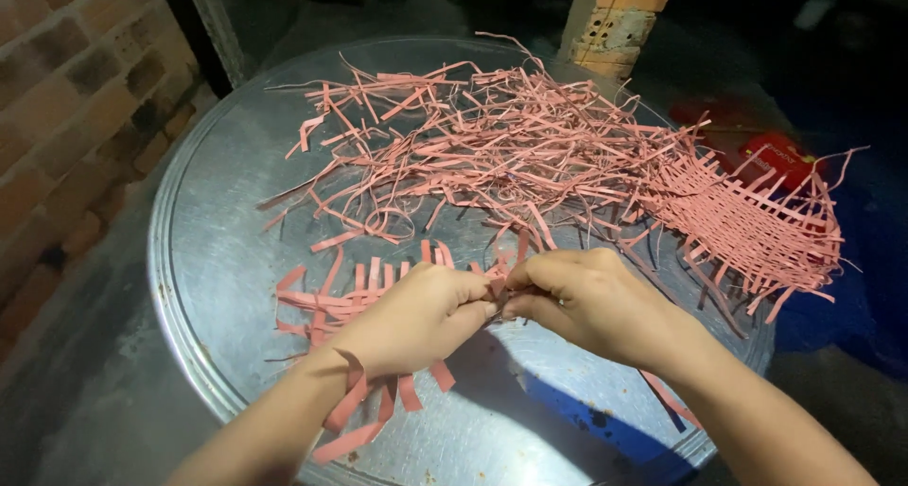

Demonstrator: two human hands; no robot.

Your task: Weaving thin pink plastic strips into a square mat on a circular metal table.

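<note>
We pinch one strip (pixel 497 283) between both hands' fingers (pixel 473 302); tugging hard could tear it or loosen the weave (pixel 331 302).

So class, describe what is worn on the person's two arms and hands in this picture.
Both forearms are bare, with no sleeves in view and no gloves. The left hand shows no jewellery. The right hand has a thin ring on one of its fingers. No watch or bracelet shows on either wrist.

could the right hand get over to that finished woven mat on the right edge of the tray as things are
Probably yes: the woven mat lies just beyond the right hand, nothing standing between, though its fingers now pinch a strip.
</note>
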